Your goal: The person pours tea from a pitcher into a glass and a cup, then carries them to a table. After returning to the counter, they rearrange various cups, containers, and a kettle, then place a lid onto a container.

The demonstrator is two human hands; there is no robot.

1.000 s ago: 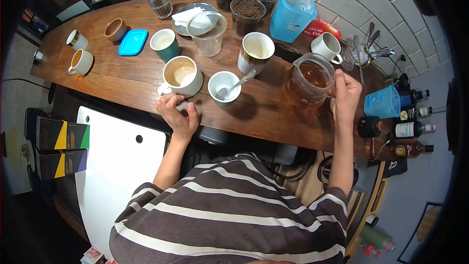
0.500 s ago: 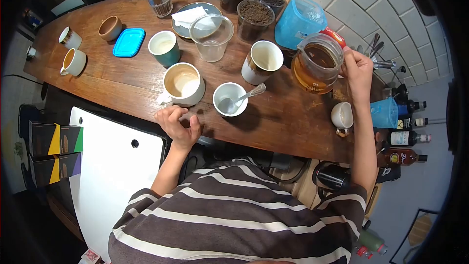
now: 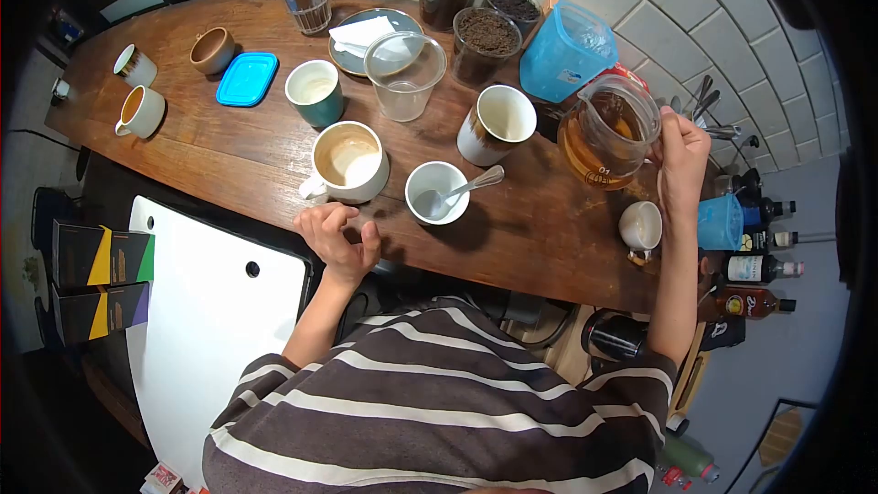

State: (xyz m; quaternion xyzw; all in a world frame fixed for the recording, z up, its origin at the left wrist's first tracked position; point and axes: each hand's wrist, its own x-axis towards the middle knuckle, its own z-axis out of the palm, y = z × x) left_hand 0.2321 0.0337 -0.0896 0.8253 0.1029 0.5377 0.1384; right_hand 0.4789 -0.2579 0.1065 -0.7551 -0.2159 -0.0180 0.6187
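Observation:
My right hand (image 3: 684, 160) is closed around the handle of a glass pitcher (image 3: 585, 151), which is tilted and partly filled with amber liquid. At the table's front edge rests my left hand (image 3: 338, 242), fingers loosely curled, thumb apart, nothing in it. Just beyond it stands a white mug (image 3: 373, 174) with brown residue inside. To its right is a white cup (image 3: 416, 181) with a spoon (image 3: 483, 179) leaning in it. A brown-and-white cup (image 3: 476, 140) stands left of the pitcher. A small white cup (image 3: 640, 226) is beside my right forearm.
Behind are a clear plastic cup (image 3: 404, 102), several cups of dark grounds (image 3: 487, 32), a blue container (image 3: 558, 64) and a plate (image 3: 347, 59). A green-and-white cup (image 3: 317, 108) and blue lid (image 3: 247, 80) lie left. Bottles (image 3: 759, 267) line the right side.
My right hand has shifted the pitcher slightly right and toward me, and its tilt has changed, with the liquid lying differently inside. My left hand stays in place. The camera view has shifted slightly.

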